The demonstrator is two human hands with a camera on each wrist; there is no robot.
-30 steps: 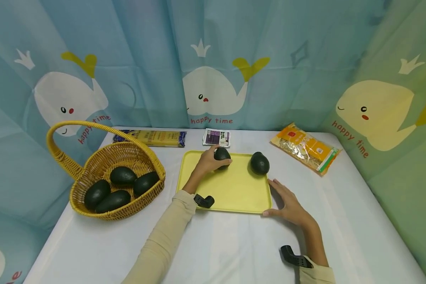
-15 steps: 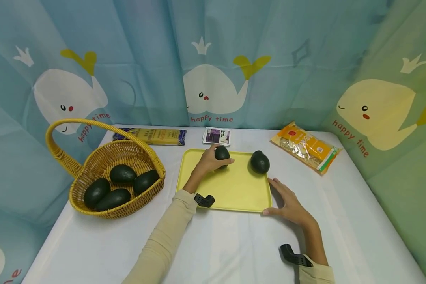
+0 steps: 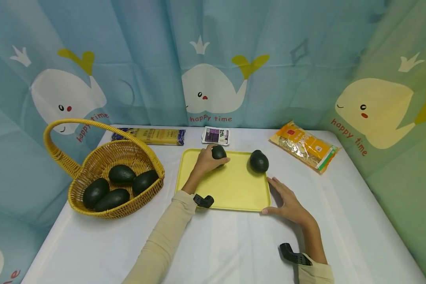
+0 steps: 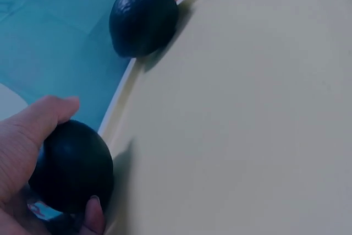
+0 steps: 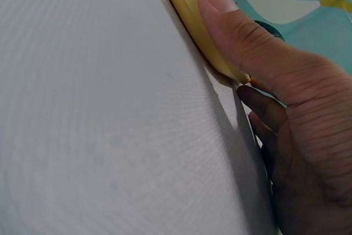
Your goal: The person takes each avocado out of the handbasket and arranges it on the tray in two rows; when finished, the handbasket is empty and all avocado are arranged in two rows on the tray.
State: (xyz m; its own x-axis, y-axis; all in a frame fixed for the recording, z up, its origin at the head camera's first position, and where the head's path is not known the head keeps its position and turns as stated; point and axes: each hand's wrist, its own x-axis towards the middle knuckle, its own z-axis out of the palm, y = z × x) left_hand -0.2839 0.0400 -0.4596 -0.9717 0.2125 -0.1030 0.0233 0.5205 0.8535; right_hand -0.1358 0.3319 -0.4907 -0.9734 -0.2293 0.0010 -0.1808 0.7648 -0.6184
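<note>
My left hand (image 3: 206,159) grips a dark green avocado (image 3: 218,153) at the back of a yellow tray (image 3: 234,193). In the left wrist view the fingers and thumb curve round that avocado (image 4: 74,169). A second avocado (image 3: 258,161) sits in the tray's back right corner. My right hand (image 3: 287,203) rests at the tray's front right corner, its thumb on the front edge and its fingers spread along the right side. The right wrist view shows the thumb (image 5: 242,31) against the yellow rim (image 5: 187,9), with the other fingers partly hidden behind it.
A yellow wicker basket (image 3: 120,213) with a tall handle stands at left, with several avocados (image 3: 122,174) inside. Along the back lie a long yellow-and-blue packet (image 3: 156,136), a small purple-and-white packet (image 3: 215,136) and an orange bag (image 3: 305,146). A whale-print curtain (image 3: 145,79) hangs behind.
Almost nothing differs. The whole head view shifts slightly, while the left hand stays on its avocado and the right hand stays at the tray's corner.
</note>
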